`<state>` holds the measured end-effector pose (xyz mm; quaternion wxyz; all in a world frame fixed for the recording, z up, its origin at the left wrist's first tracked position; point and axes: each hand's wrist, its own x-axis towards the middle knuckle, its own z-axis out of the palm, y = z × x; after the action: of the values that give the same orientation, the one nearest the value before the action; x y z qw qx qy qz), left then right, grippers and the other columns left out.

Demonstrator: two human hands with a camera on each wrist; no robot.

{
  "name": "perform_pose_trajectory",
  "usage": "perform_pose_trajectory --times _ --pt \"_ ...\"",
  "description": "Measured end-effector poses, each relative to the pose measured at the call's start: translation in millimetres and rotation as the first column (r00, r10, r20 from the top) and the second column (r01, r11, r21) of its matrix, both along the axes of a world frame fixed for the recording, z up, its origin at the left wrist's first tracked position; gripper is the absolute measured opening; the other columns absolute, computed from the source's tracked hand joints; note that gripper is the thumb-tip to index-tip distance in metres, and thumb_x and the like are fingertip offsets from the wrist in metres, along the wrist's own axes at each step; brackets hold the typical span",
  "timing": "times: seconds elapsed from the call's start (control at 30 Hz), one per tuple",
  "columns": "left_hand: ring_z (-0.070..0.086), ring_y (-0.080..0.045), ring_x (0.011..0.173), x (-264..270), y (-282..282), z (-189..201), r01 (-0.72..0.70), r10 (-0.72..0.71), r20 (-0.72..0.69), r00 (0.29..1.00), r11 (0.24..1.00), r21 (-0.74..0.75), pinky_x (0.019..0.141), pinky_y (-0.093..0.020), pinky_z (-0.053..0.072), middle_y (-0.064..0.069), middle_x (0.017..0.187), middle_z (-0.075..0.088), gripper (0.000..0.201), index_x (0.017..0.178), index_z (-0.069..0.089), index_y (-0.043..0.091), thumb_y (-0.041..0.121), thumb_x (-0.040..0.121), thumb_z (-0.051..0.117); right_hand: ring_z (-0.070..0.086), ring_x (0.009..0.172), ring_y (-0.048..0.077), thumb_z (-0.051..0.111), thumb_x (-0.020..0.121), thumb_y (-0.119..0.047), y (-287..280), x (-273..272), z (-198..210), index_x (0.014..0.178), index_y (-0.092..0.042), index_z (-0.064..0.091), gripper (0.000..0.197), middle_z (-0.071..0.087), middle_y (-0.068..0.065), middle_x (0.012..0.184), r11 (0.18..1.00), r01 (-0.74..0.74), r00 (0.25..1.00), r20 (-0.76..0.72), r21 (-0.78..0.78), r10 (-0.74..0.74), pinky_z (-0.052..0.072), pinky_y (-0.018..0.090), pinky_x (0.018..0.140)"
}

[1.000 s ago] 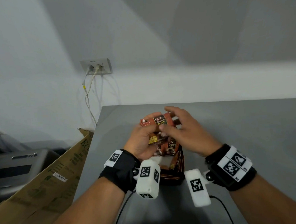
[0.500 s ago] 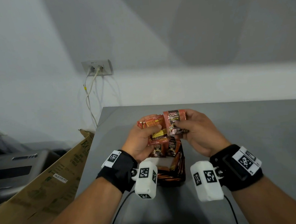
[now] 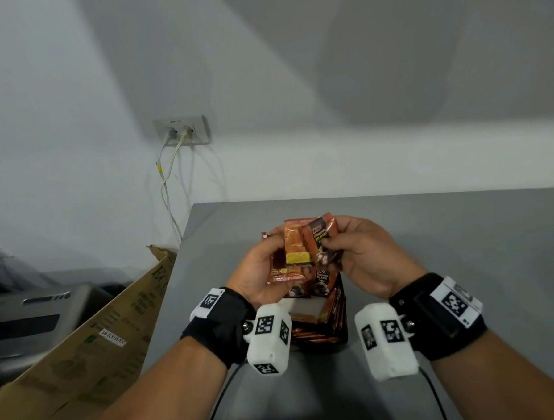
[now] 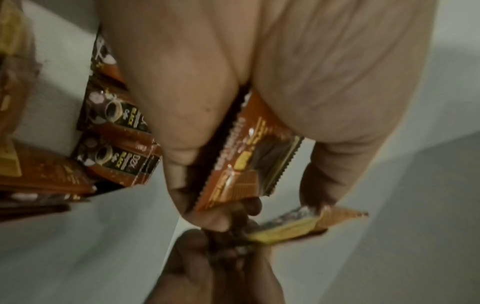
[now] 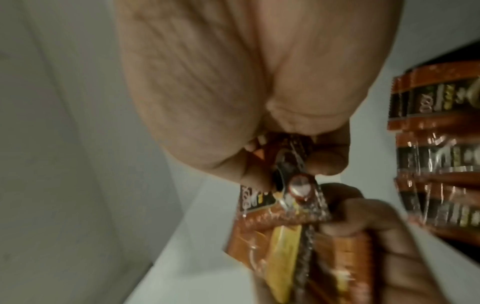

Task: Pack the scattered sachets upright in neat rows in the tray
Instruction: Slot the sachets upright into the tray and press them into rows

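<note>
Looking down from the head cam: left hand (image 3: 260,275) grips a fanned bunch of coffee sachets (image 3: 295,253) above the tray (image 3: 334,322) on the grey table (image 3: 447,242), while right hand (image 3: 364,256) pinches a black-label sachet (image 3: 320,236) beside that bunch. Left wrist cam: fingers curled round an orange sachet (image 4: 249,156), packed sachets (image 4: 116,144) standing left of it. Right wrist cam: blurry, thumb and fingertips (image 5: 330,160) pinching a sachet edge.
</note>
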<state>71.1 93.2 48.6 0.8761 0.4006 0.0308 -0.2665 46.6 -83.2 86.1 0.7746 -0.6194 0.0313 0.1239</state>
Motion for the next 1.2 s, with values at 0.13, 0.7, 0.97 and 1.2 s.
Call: perform_pose_trajectory --times 0.13,0.7,0.97,1.2 --pt "0.067 -0.029 0.085 -1.0 -6.5 -1.2 -0.032 0.033 0.064 0.997 0.999 -0.005 0.073 -0.039 0.054 -0.017 0.102 0.068 0.036 0.116 0.064 0.011 0.005 0.081 0.057 0.067 0.073 0.019 0.06 0.09 0.002 10.1 -1.0 -6.2 0.093 -0.011 0.073 0.019 0.073 0.003 0.082 0.925 0.147 0.984 0.148 -0.35 -0.1 0.058 0.035 0.067" --pt "0.069 -0.026 0.079 6.2 -7.6 -0.4 -0.329 0.293 0.169 0.941 0.906 0.265 0.063 -0.035 0.058 -0.02 0.101 0.068 0.04 0.118 0.058 0.011 -0.015 0.088 0.063 0.071 0.087 0.021 0.056 0.097 -0.002 3.3 -4.7 -2.6 0.111 -0.012 0.064 0.019 0.075 0.006 0.101 0.967 0.123 0.989 0.104 -0.225 -0.102 0.056 0.033 0.073" --pt "0.071 -0.037 0.091 4.9 4.3 6.5 -0.167 0.167 -0.001 0.986 0.986 0.001 0.076 -0.049 0.06 -0.026 0.1 0.069 0.044 0.127 0.056 0.007 -0.009 0.09 0.039 0.068 0.084 0.02 0.048 0.101 -0.005 6.1 -0.4 -3.4 0.106 -0.016 0.067 0.022 0.075 0.005 0.094 0.951 0.255 0.967 0.067 -0.175 -0.247 0.05 0.032 0.073" --pt "0.07 -0.036 0.095 1.3 -0.4 4.0 -0.142 0.132 0.079 0.988 0.98 0.137 0.073 -0.043 0.062 -0.028 0.121 0.066 0.048 0.135 0.055 0.004 -0.015 0.091 0.055 0.065 0.085 0.022 0.049 0.1 0.001 7.2 -2.4 -6.5 0.105 -0.007 0.069 0.023 0.074 0.016 0.095 0.99 0.05 0.998 0.038 -0.129 -0.045 0.053 0.037 0.083"
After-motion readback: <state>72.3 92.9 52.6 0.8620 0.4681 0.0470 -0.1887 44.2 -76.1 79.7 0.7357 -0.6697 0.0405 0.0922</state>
